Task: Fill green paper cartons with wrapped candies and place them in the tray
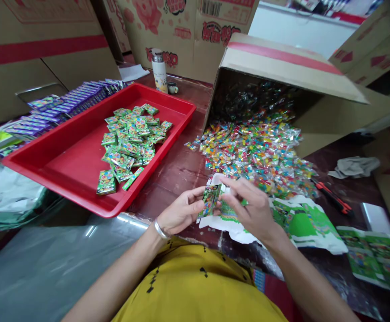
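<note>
My left hand (182,210), a metal bangle at its wrist, holds a small green printed box (209,199) between thumb and fingers. At the box's upper right end, my right hand (253,205) has its fingers bent together on the white flap; whether anything else is in them is hidden. Below both hands lie flat green printed box blanks (230,212) with white edges, and more blanks (302,223) spread to the right. Just beyond the right hand is a heap of small clear packets of colourful candy (252,147), spilling from a tipped cardboard carton (282,62).
A red tray (67,179) at left holds a pile of green boxes (131,138). Purple boxes (70,105) line its far side. A flask (159,71) and a cup (172,87) stand behind. A red-and-black cutter (334,199) and a cloth (354,166) lie at right.
</note>
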